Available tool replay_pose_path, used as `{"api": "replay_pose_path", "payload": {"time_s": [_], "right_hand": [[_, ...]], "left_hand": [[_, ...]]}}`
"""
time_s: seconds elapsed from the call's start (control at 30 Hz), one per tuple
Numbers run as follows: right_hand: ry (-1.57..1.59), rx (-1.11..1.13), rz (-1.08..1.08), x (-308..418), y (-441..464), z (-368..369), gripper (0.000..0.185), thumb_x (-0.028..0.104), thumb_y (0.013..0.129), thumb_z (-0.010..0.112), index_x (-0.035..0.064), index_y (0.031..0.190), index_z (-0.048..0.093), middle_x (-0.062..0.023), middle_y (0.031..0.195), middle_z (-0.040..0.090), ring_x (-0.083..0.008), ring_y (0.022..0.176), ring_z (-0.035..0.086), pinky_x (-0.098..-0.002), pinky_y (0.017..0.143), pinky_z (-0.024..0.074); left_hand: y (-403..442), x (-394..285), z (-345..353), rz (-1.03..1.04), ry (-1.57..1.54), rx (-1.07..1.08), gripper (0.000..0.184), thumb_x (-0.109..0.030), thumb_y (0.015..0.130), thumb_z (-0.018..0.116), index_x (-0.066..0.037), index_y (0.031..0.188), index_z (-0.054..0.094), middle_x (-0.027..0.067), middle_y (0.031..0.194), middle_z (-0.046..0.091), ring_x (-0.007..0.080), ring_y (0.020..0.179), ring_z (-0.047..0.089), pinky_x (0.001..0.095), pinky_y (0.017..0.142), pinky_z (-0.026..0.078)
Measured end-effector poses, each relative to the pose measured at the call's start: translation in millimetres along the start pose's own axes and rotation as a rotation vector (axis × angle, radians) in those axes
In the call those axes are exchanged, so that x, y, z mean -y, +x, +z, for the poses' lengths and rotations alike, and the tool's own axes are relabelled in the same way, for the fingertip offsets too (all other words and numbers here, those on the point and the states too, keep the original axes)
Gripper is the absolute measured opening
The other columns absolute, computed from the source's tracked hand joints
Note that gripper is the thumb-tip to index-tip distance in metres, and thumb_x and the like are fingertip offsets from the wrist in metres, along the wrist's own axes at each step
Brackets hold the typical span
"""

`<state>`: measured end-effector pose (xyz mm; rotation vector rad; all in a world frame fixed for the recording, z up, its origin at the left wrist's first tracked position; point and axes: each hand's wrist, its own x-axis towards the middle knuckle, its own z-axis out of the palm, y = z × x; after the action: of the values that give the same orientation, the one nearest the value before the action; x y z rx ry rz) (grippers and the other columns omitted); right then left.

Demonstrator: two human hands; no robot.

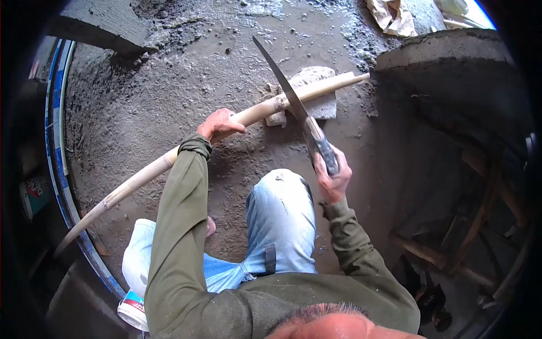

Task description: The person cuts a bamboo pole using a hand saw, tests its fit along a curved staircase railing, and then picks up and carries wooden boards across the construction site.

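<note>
I see muddy ground [141, 107] open beyond the bamboo pole [259, 111], whose far tip nears the concrete slab [446, 51]. The handsaw [289, 90] crosses above the pole beside a pale block [324, 106]. My left hand [222, 124] grips the pole; my right [334, 176] clasps the saw's handle.

A bamboo pole [257, 113] is gripped from above by the left hand [221, 124] at 10 o'clock. A handsaw [276, 70] is held by its handle in the right hand [333, 178] at 3 o'clock, its blade crossing the pole and pointed toward 11 o'clock. Beneath the pole, 1 pale block [323, 108] is seen at 1 o'clock.
</note>
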<state>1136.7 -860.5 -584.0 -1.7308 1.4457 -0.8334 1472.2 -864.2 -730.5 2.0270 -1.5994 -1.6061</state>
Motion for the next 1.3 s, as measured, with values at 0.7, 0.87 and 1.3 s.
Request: {"api": "replay_pose_path", "payload": {"time_s": [0.7,0.87,1.3], "right_hand": [[-0.024,0.048,-0.013,-3.1,59.7,34.7,0.034,0.021,0.083,0.072,-0.0006,0.107,0.061,-0.0159,0.083,0.068,-0.02,0.072,0.068,-0.0321,0.064,0.0527],[-0.066,0.059,-0.072,5.1,44.5,26.4,0.032,0.021,0.083,0.072,0.0002,0.105,0.06,-0.0167,0.081,0.067,-0.0235,0.071,0.069,-0.0337,0.063,0.0533],[-0.106,0.091,0.073,28.7,19.8,-37.2,0.027,0.014,0.081,0.071,-0.0002,0.103,0.062,-0.0166,0.081,0.068,-0.0179,0.072,0.069,-0.0294,0.065,0.0527]], "left_hand": [[-11.2,-14.8,24.1,-0.037,0.46,-0.491,0.053,-0.044,0.073,0.071,-0.009,0.109,0.054,0.0159,0.103,0.064,0.039,0.091,0.065,0.052,0.078,0.052],[-6.9,-14.0,23.2,-0.074,0.447,-0.46,0.048,-0.034,0.068,0.078,-0.009,0.101,0.053,0.0153,0.097,0.067,0.039,0.088,0.066,0.0502,0.075,0.053],[2.7,-7.8,16.8,-0.026,0.474,-0.493,0.048,-0.035,0.068,0.076,-0.009,0.101,0.053,0.0161,0.097,0.066,0.0389,0.086,0.066,0.0499,0.073,0.054]]}}
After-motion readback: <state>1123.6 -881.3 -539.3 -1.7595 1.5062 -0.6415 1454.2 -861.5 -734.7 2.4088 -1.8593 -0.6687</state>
